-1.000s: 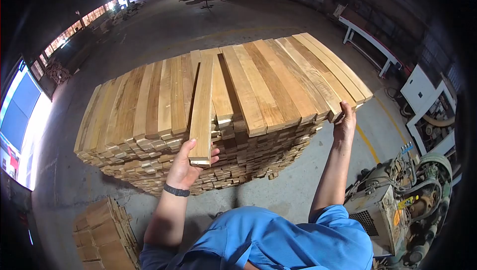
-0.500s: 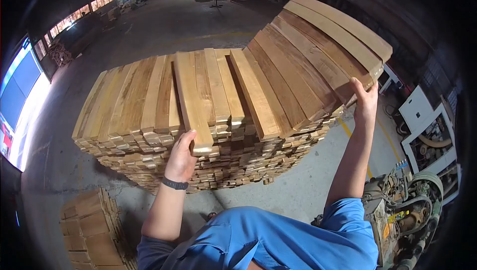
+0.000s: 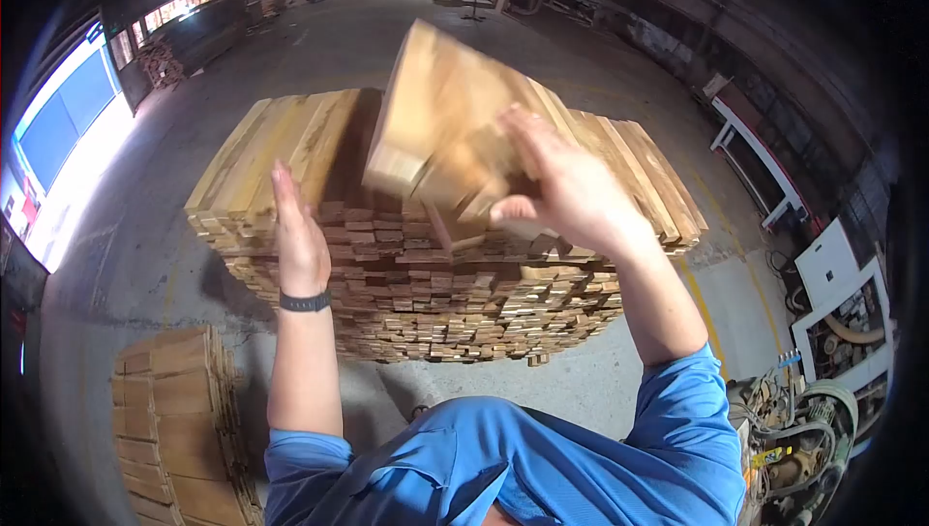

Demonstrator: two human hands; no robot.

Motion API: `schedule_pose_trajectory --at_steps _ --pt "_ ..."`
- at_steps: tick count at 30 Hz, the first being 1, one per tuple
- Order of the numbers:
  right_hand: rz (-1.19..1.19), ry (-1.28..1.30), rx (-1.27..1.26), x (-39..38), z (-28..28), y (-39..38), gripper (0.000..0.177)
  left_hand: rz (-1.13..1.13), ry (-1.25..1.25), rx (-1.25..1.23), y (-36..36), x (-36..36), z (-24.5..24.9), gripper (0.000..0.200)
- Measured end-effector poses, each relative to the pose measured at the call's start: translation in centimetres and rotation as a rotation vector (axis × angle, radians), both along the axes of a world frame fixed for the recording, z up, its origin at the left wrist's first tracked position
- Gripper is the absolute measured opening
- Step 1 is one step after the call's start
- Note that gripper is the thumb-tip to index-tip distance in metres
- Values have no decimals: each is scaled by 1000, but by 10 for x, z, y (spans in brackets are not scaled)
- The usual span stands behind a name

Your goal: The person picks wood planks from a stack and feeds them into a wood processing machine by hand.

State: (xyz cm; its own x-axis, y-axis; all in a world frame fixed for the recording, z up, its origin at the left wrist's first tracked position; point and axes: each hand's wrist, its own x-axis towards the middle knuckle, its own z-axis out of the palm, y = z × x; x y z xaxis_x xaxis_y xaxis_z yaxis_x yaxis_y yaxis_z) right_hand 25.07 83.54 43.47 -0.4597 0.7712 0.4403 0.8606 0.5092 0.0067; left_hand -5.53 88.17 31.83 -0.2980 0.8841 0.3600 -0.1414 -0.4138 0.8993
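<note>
Several wooden boards [image 3: 460, 105] stand tilted together above the middle of a large stack of boards [image 3: 464, 318], blurred by motion. My right hand [image 3: 581, 187] is at their right side near the close ends, its thumb and fingers spread apart. Fingertips overlap the blurred boards in this view. To the left, my left hand [image 3: 302, 245], with a dark band at the wrist, is held upright with fingers stretched out and nothing in it. It is in front of the flat boards [image 3: 281, 144] on the stack's left side.
A smaller pile of brown boards [image 3: 179, 400] stands on the floor at lower left. Machinery with hoses [image 3: 798, 439] is close at lower right, beside a white-framed machine [image 3: 842, 284]. More boards [image 3: 639, 168] lie on the stack's right side.
The raised fan of boards at the right has come over to the middle, tilted. My right hand has moved left with it; my left hand has left the board it touched and moved left.
</note>
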Motion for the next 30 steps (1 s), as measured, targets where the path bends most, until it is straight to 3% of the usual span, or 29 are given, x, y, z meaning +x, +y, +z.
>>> schedule_pose_trajectory --at_steps 1,3,6,9,13,15,17,19,20,21,23,26,29,30 --pt "-24 -195 -58 -2 -16 12 107 -12 10 22 1 -8 5 105" --pt "-77 -287 -184 -2 -35 18 104 -51 117 -18 5 -22 -9 105" --pt "-138 -225 -371 16 -61 26 101 -83 266 -109 14 -34 -40 98" --pt "-132 -229 -391 22 -71 24 99 -67 453 -168 14 -35 -57 91" --pt "-57 -59 -228 35 -81 18 91 97 642 -114 15 -29 -67 85" --pt "-76 116 -198 48 -78 10 87 181 700 -64 17 -23 -77 83" --pt "-193 234 -138 74 -82 5 84 244 614 -78 12 -20 -78 77" --pt "-345 432 14 115 -92 5 71 295 501 -113 -2 -15 -68 73" --pt "-418 552 -25 137 -100 7 70 360 397 -179 -18 -5 -63 66" --pt "-490 673 -66 157 -111 9 69 488 456 -93 -20 -8 -78 58" --pt "-332 1064 -366 177 -130 11 67 585 480 56 -66 25 -60 48" --pt "-148 1511 -901 177 -151 6 73 423 377 242 -117 81 -54 35" --pt "-10 1752 -1008 159 -149 8 73 101 325 234 -149 130 -65 30" --pt "-35 1695 -989 155 -149 13 75 12 350 176 -153 140 -70 29"
